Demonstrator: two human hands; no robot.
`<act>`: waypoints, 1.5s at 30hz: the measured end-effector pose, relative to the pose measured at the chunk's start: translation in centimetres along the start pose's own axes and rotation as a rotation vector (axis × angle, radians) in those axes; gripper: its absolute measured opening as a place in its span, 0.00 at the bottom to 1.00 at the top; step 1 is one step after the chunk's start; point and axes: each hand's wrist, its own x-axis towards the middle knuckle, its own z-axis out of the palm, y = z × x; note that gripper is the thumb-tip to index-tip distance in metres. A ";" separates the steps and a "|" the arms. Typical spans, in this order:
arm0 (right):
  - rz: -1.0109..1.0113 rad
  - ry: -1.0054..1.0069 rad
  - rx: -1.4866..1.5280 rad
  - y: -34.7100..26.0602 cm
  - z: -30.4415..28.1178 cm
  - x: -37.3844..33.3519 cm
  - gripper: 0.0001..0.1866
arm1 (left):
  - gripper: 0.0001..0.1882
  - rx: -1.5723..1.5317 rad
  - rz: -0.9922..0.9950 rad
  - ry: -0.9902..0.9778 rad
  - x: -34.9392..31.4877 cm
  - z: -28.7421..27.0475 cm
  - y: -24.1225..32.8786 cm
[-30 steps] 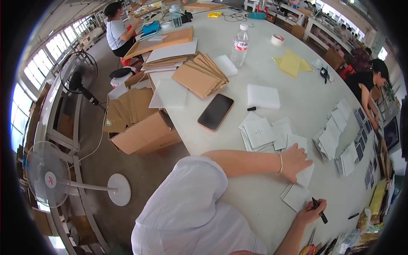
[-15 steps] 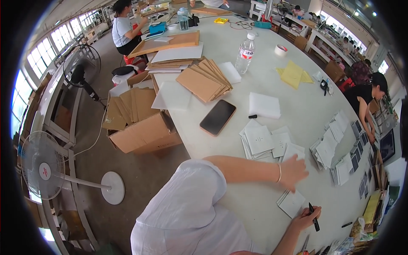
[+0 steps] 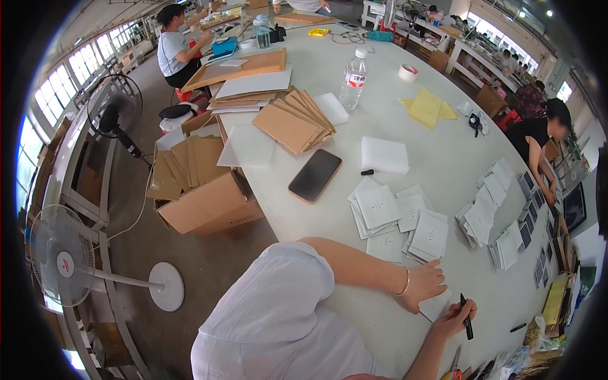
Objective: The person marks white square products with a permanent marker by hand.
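My right hand (image 3: 453,320) is closed around a black marker pen (image 3: 468,318), which is held upright at the near right of the table. Partly under my hands lies a small stack of white cards (image 3: 437,306). My left hand (image 3: 424,287), with a bracelet at the wrist, reaches across over the left side of this stack, fingers stretched and apart. Its fingertips come close to a pile of printed white cards (image 3: 429,234). Another card pile (image 3: 378,206) is fanned out to the left. Whether the left fingers touch a card is hard to see.
A phone (image 3: 315,176), a white foam block (image 3: 384,156), a black pen cap (image 3: 367,172), brown cardboard pieces (image 3: 294,120) and a water bottle (image 3: 353,79) lie or stand farther back. More card bundles (image 3: 478,218) are at right. A co-worker (image 3: 538,142) leans over the right edge. Scissors (image 3: 456,367) lie near.
My left hand has moved down from beside the printed pile to the small stack by my right hand. The right hand keeps the marker. The whole view has shifted slightly.
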 end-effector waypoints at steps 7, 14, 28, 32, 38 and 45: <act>-0.042 -0.029 0.002 0.3 0.0 0.1 0.06 | 0.40 -0.006 -0.015 0.018 0.0 0.2 0.2; -0.045 -0.083 -0.020 0.3 0.0 -0.1 0.05 | 0.38 -0.012 -0.046 0.037 0.0 0.4 0.3; -0.064 -0.166 -0.097 -0.3 0.2 -0.7 0.12 | 0.44 -0.045 -0.048 0.027 -0.5 -0.4 0.3; -0.132 -0.225 -0.163 -0.1 -0.4 -0.7 0.11 | 0.45 -0.029 -0.080 0.003 -0.4 -0.6 0.7; -0.193 -0.153 -0.253 2.4 -2.0 0.2 0.07 | 0.34 -0.131 -0.037 0.012 0.6 0.0 -0.1; -0.060 -0.293 -0.334 0.1 0.6 0.1 0.06 | 0.39 -0.080 -0.091 0.112 -0.3 -1.5 -1.0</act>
